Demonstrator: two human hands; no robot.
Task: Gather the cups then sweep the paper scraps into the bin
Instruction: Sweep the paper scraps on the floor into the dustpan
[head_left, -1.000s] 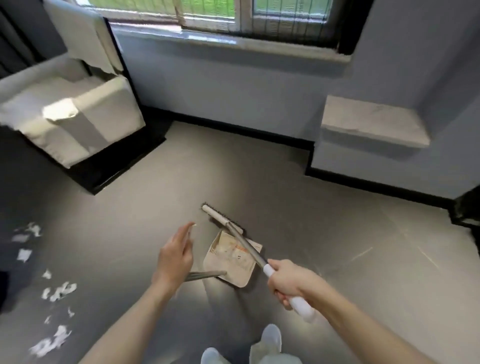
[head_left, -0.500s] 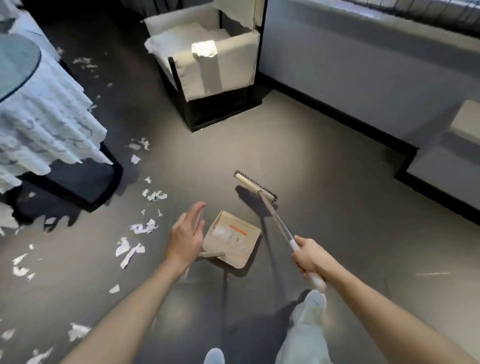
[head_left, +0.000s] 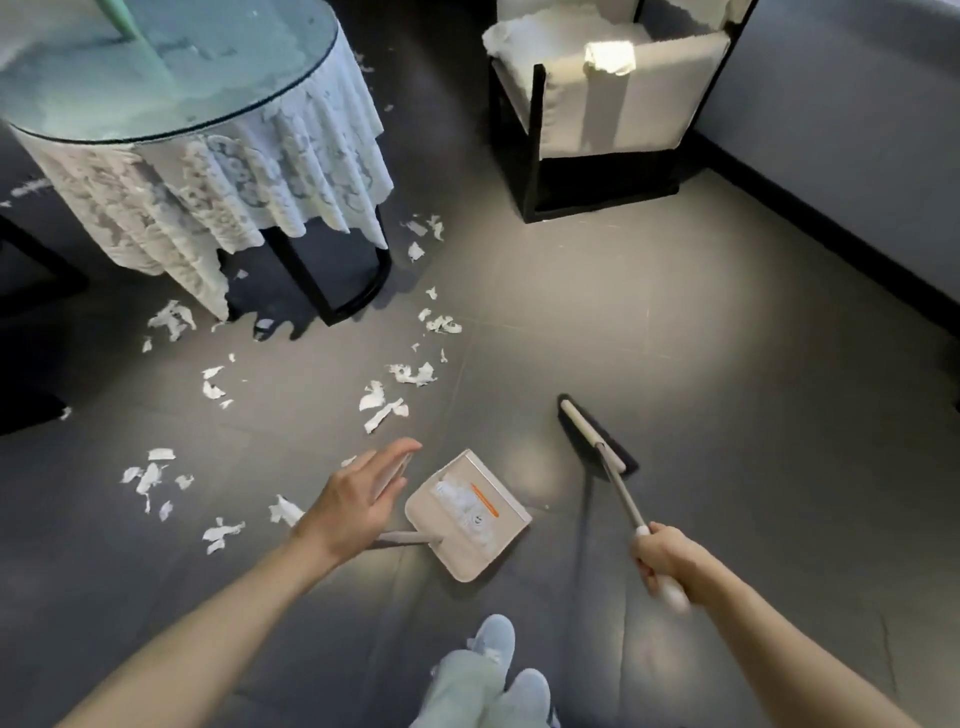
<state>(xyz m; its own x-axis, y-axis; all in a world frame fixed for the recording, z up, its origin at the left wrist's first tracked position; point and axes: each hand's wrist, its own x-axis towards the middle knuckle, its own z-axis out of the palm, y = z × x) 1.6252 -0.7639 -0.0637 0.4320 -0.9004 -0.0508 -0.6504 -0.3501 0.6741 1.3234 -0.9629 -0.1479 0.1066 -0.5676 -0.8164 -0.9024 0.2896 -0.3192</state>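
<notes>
White paper scraps (head_left: 383, 404) lie scattered over the dark floor, from the round table to just left of my left hand. My left hand (head_left: 358, 501) holds a beige dustpan (head_left: 467, 514) by its thin handle, which runs under the palm; the fingers stretch forward and the thumb is hidden. The pan hangs just above the floor. My right hand (head_left: 662, 558) grips the white end of a broom handle. The broom head (head_left: 595, 436) sits on the floor right of the pan. No cups or bin are in view.
A round glass-topped table (head_left: 156, 67) with a lace cloth stands at the upper left on a black frame. A cream armchair (head_left: 613, 104) stands at the top against the wall (head_left: 852, 130). My feet (head_left: 493, 670) are at the bottom.
The view has swung left from the window wall to the table and scraps. Both hands kept the dustpan and broom, and the broom head has moved out to the right of the pan.
</notes>
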